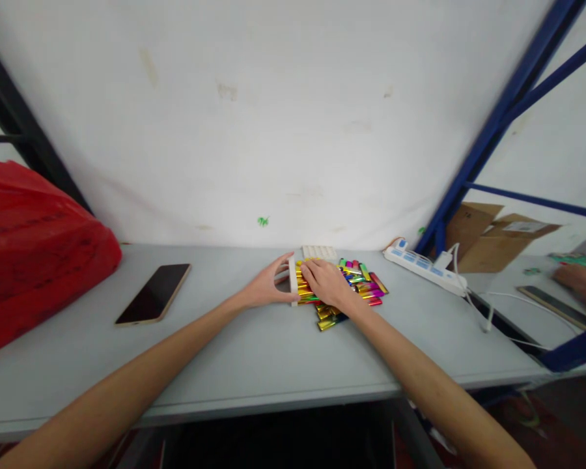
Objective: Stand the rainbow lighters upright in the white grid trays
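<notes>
Head view: left hand [264,288] grips the white rack [293,281], long axis seemingly near-far; right hand [328,284], grip unclear, covers gold pieces [303,283] pointing left-right.

1 left arm [146,376]: bare, extended forward and inward. 1 left hand [261,288]: C-shaped clasp, thumb on the near side, fingers on the far side. 1 right arm [420,368]: bare, likewise extended. 1 right hand [326,283]: palm down, fingers pointing left, seemingly slightly curled.
</notes>
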Demonstrator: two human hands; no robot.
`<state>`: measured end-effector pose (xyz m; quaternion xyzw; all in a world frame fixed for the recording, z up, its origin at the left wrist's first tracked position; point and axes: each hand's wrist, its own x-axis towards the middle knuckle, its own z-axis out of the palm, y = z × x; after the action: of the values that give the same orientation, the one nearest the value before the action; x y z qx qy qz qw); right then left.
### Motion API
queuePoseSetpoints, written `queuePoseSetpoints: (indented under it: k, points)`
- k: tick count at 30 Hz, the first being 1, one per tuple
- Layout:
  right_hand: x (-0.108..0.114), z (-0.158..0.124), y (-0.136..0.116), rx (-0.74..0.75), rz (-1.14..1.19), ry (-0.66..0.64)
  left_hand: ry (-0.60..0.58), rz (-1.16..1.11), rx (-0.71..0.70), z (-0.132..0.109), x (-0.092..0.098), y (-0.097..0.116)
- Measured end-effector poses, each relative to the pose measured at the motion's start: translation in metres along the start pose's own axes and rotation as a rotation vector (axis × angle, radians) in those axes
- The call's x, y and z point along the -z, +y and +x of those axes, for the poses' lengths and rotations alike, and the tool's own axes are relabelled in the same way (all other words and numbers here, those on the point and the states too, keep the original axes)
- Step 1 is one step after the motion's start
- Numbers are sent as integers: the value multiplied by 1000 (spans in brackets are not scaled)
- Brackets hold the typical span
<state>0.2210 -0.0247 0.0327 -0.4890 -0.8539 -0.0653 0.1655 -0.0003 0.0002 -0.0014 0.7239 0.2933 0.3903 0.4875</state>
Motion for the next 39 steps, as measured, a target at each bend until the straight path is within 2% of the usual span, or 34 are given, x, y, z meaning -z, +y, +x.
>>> queuePoseSetpoints:
  k: [4,9,14,17,20,25,34,39]
  points:
    - [4,-6,19,-32,-46,-13,-3,17,-6,-2,0,1]
    - [8,-13,41,-36,8,0,0,40,-16,-2,0,3]
    - [18,-14,51,-54,89,-36,-1,41,-17,-2,-1,6]
    - [21,-10,41,-47,108,-11,-2,47,-17,-2,-1,6]
    - [17,-2,18,39,100,9,0,40,-25,-1,-1,3]
    - [3,3,-11,72,-50,-63,-1,11,-20,0,-2,5]
    - [9,-5,3,49,-60,-56,4,112,-28,-4,7,15]
    - [0,-6,-12,67,-65,-40,14,125,-26,-3,4,14]
